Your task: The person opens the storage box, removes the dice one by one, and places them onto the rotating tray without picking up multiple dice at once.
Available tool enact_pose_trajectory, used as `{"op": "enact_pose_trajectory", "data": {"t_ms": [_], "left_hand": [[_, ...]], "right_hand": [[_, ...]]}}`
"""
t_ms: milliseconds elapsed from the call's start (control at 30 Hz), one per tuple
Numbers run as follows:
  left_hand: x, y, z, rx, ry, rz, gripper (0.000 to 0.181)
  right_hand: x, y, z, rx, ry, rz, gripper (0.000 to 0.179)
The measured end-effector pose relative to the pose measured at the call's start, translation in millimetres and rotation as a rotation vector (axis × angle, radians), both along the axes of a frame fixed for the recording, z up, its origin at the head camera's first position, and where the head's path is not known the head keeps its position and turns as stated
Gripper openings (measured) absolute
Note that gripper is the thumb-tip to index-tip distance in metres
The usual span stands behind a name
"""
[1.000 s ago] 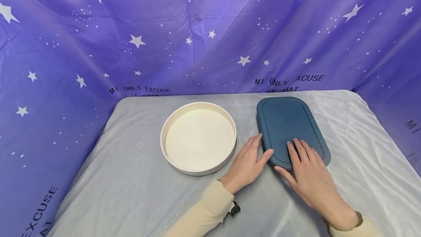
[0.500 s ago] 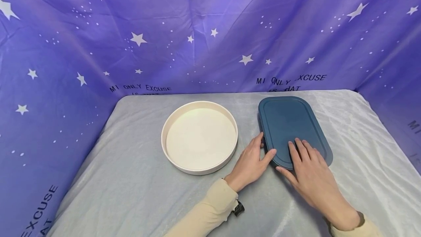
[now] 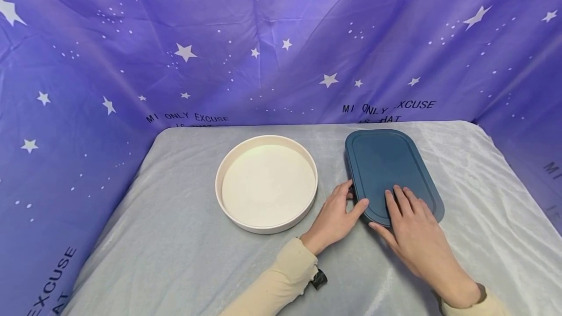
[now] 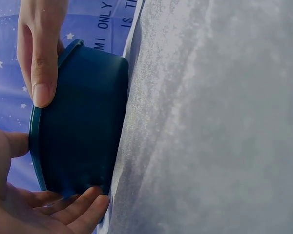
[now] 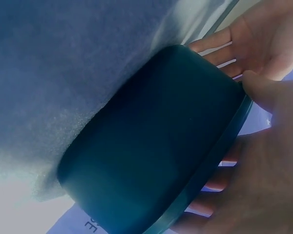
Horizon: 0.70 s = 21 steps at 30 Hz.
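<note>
A dark teal rectangular food container (image 4: 83,112) with rounded corners stands on the cloth at the right in the head view, its flat lid (image 3: 382,160) on top. Against its left side lie the fingers of my left hand (image 3: 332,216); the thumb reaches the lid's rim at the near left corner. My right hand (image 3: 414,238) rests its straight fingers on the near part of the lid, thumb at the front edge. Both wrist views show the container's smooth wall close up, with its base on the cloth. What is inside the container is hidden.
Left of the container sits a round cream pan (image 3: 269,184) with a low wall and nothing in it. Pale grey cloth (image 3: 175,247) covers the table. A purple curtain (image 3: 210,77) with white stars hangs behind and at both sides.
The head view has shifted slightly, so everything sits a little further right in it. Both hands stay at the container in nearly the same pose.
</note>
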State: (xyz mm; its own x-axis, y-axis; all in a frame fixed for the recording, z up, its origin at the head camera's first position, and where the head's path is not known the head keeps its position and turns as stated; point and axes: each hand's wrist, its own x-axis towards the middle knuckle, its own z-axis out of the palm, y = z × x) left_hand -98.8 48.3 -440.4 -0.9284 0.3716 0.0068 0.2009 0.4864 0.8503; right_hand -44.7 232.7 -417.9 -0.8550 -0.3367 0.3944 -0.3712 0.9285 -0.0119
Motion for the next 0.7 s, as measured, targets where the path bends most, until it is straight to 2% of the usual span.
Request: {"op": "enact_pose_trajectory", "data": {"t_ms": [467,700], "left_hand": [[-0.3,-0.7,-0.2,0.022,-0.028,-0.011,0.066],[-0.8,-0.4,-0.5,0.043,-0.069,-0.006,0.068]], "right_hand": [[-1.9,-0.9,-3.0,0.025,0.095,0.037,0.093],[-2.0,0.2,-0.8,0.027,0.09,0.051,0.092]]}}
